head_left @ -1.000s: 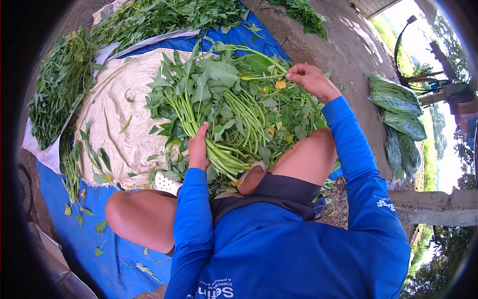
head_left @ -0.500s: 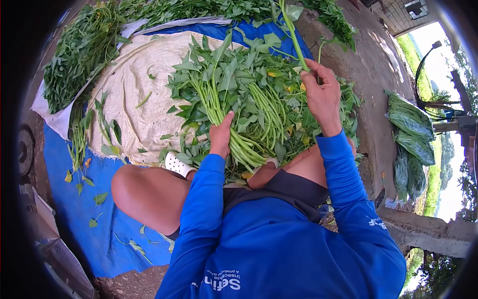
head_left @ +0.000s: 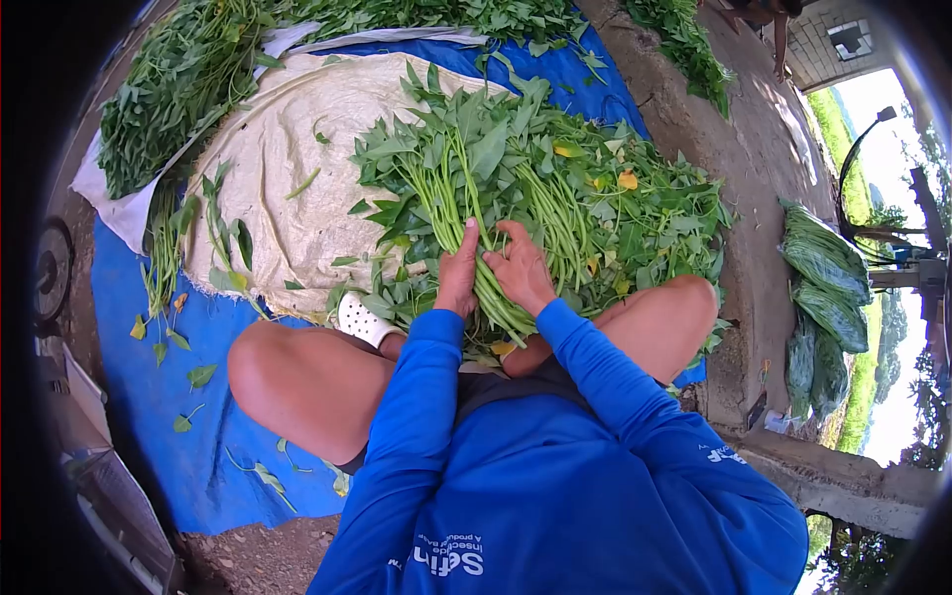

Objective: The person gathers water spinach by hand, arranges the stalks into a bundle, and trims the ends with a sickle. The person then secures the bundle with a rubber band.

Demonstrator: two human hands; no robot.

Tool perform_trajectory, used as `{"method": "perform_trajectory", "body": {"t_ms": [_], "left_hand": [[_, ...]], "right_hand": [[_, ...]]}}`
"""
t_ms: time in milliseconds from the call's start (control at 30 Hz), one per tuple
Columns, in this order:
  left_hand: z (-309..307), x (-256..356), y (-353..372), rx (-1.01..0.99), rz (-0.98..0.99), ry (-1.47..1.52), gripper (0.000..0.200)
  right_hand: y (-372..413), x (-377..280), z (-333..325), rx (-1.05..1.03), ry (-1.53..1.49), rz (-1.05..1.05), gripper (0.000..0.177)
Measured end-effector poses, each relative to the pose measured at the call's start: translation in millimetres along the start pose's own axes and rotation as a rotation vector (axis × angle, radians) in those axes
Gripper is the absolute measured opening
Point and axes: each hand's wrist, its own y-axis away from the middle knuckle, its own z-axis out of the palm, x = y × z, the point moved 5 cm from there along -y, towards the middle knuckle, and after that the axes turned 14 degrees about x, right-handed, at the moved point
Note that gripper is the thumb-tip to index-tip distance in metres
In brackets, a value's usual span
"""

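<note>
My left hand (head_left: pixel 458 278) is closed around the stems of a bunch of water spinach (head_left: pixel 436 198), its thumb lying along the near stems. My right hand (head_left: pixel 522 266) is at the other side of the same bunch, its fingers bent against the stems. The leafy ends point away from me and the cut ends hang down toward my lap. Under and beside the bunch lies a heap of loose water spinach (head_left: pixel 645 213) with some yellow leaves.
A pale woven sack sheet (head_left: pixel 268 178) lies over a blue tarp (head_left: pixel 159 397) with scattered leaves. More greens (head_left: pixel 164 119) are piled at the far left. Plastic-wrapped bundles (head_left: pixel 823 263) lie at the right. A white clog (head_left: pixel 362 319) is on my foot. Someone's legs show at the top right.
My right hand has come down and left to the bunch from the upper right, where it held up a single long stem. My left hand keeps its hold on the bunch.
</note>
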Motion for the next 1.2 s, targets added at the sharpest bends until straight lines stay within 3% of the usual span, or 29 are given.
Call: {"method": "perform_trajectory", "body": {"t_ms": [33,67,133,167,233,333,500,600,667,733,800,867,933,1033,1100,1167,1200], "left_hand": [[-2.6,0.8,-3.6,0.177,0.146,-0.008,0.063],[-1.7,0.5,-7.4,0.118,0.15,-0.004,0.061],[-3.4,0.6,-7.0,0.009,0.15,-0.003,0.056],[-7.6,-5.5,-10.6,0.013,-0.059,0.015,0.045],[-13.2,7.0,-6.0,0.048,-0.031,-0.109,0.042],[-6.1,31.8,23.3,0.048,0.031,-0.209,0.032],[16.0,66.2,81.5,-0.17,0.106,-0.395,0.029],[17.0,67.9,87.6,-0.25,0.113,-0.44,0.032],[18.1,68.4,93.1,-0.239,0.147,-0.368,0.034],[3.9,74.0,84.1,-0.173,0.149,-0.328,0.037],[2.1,87.7,86.9,-0.129,0.128,-0.261,0.039],[-10.7,93.9,70.7,-0.114,0.162,-0.281,0.038],[-9.1,100.0,65.2,-0.112,0.189,-0.276,0.039],[-0.4,103.9,68.1,-0.11,0.202,-0.243,0.04],[6.8,104.8,71.1,-0.12,0.227,-0.236,0.041],[5.2,102.9,62.6,-0.096,0.287,-0.242,0.04],[4.4,101.1,58.4,-0.085,0.315,-0.244,0.04]], "right_hand": [[3.7,-8.2,-1.6,-0.035,0.022,0.05,0.057],[6.0,-12.7,-0.1,-0.074,0.042,0.1,0.059],[6.4,-14.9,5.6,-0.139,0.049,-0.037,0.058],[3.6,-8.3,10.2,-0.189,0.045,-0.091,0.057],[-11.2,-14.8,1.2,-0.309,0.169,-0.238,0.047],[-63.0,-42.5,-33.5,-0.028,-0.082,-0.177,0.031],[-179.5,-52.0,-0.6,0.221,-0.526,-0.082,0.029],[-201.4,-38.2,50.8,0.032,-0.573,-0.024,0.03],[-213.1,-25.8,67.9,-0.255,-0.704,0.151,0.031],[-203.4,-40.0,8.2,-0.473,-0.668,0.28,0.03],[-226.0,-12.6,-52.2,-0.147,-0.63,0.23,0.028],[-217.5,7.1,-95.3,-0.018,-0.233,0.182,0.029],[-187.4,13.8,-111.3,-0.11,-0.234,0.183,0.029],[-120.0,-7.1,-119.8,-0.18,-0.309,0.014,0.022],[-52.3,-30.2,-95.7,-0.429,-0.581,-0.022,0.017],[6.1,-43.7,-66.9,-0.642,-0.505,0.041,0.015],[19.5,-51.1,-63.9,-0.533,-0.413,-0.067,0.021]]}}
